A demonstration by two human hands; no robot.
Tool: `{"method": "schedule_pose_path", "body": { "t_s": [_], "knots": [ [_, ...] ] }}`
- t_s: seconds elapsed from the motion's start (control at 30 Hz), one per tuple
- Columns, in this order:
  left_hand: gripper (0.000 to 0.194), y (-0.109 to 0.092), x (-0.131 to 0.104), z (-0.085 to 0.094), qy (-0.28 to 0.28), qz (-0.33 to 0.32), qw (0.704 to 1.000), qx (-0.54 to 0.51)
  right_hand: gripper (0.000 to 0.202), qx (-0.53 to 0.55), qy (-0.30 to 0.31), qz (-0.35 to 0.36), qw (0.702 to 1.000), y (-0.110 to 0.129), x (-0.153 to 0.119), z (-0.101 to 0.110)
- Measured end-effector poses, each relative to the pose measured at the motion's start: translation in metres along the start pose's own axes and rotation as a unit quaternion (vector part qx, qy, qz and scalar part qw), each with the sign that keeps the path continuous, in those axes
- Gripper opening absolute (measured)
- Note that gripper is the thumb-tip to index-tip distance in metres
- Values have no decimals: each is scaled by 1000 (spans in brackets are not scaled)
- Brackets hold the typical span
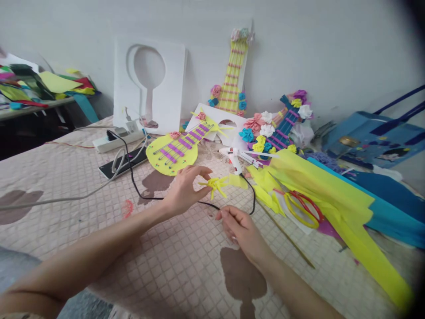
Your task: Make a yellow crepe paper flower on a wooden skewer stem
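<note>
My left hand (187,188) pinches a small frilly piece of yellow crepe paper (217,184) between thumb and fingertips; its thin strips splay outward. To the right and nearer to me, my right hand (238,226) has its fingers closed beside the black cord (254,195); whatever they hold, if anything, is hidden. Just beyond my hands lies a white glue gun (234,158) on that cord. A yellow guitar-shaped cutout (172,153) with purple bars and dark strings lies past my left hand.
At right are yellow crepe sheets (318,177), red-and-yellow scissors (302,208), a thin stick (285,235) and a blue bag (375,137). A decorated yellow guitar (232,75) and white cutout board (175,88) lean on the wall. A power strip (116,141) and black phone (122,164) lie left.
</note>
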State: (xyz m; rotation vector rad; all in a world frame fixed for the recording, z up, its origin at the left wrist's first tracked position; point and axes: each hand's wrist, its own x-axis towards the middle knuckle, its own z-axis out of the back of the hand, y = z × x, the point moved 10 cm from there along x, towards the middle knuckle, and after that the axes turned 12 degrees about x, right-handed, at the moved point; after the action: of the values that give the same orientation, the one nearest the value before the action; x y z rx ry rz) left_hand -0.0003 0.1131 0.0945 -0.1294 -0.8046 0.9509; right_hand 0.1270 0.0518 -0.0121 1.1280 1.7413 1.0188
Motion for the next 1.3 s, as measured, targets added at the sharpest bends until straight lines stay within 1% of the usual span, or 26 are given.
{"method": "schedule_pose_path", "body": {
  "t_s": [0.07, 0.13, 0.23, 0.3, 0.43, 0.53, 0.6, 0.7, 0.87, 0.93, 0.97, 1.0, 1.07, 1.1, 1.13, 1.17, 1.2, 1.3],
  "knots": [
    [35, 8, 2, 3, -1, 11, 1000, 2, 28, -20, -45, 56, 997, 14, -5, 16],
    [33, 15, 5, 8, -14, 19, 1000, -4, 27, -17, -89, 125, 988, 35, -12, 33],
    [27, 25, 9, 11, -17, 38, 999, -5, 24, 8, -158, 240, 958, 75, -25, 61],
    [25, 30, 10, 11, -13, 49, 999, 1, 23, 20, -197, 299, 933, 99, -35, 80],
    [28, 33, 10, 8, -10, 51, 999, 7, 22, 17, -260, 394, 881, 138, -61, 113],
    [29, 35, 10, 5, -5, 48, 999, 17, 23, 21, -285, 428, 857, 152, -76, 132],
    [31, 39, 10, 5, -3, 51, 998, 25, 24, 12, -295, 434, 851, 156, -81, 139],
    [32, 52, 12, 10, -18, 65, 997, 48, 25, -6, -302, 433, 849, 157, -81, 141],
    [29, 79, 16, 27, -55, 96, 991, 76, 27, -33, -289, 401, 869, 145, -69, 130],
    [31, 86, 17, 30, -55, 108, 990, 72, 29, -62, -282, 377, 880, 140, -64, 126],
    [31, 87, 17, 31, -52, 110, 990, 70, 31, -84, -267, 356, 892, 136, -60, 124],
    [31, 88, 18, 31, -49, 111, 990, 69, 33, -107, -240, 323, 909, 132, -54, 120],
    [30, 87, 17, 30, -48, 108, 991, 70, 39, -151, -164, 238, 945, 118, -42, 112],
    [30, 87, 16, 29, -48, 106, 991, 70, 44, -173, -130, 194, 957, 110, -37, 109],
    [31, 87, 16, 28, -45, 104, 991, 69, 47, -197, -109, 159, 961, 104, -35, 108],
    [31, 87, 15, 26, -42, 100, 992, 68, 48, -223, -106, 141, 959, 102, -34, 111],
    [31, 86, 14, 25, -40, 96, 992, 66, 47, -250, -120, 138, 951, 103, -35, 115],
    [32, 82, 13, 23, -32, 94, 993, 66, 33, -320, -192, 169, 912, 114, -39, 130]
  ]
}}
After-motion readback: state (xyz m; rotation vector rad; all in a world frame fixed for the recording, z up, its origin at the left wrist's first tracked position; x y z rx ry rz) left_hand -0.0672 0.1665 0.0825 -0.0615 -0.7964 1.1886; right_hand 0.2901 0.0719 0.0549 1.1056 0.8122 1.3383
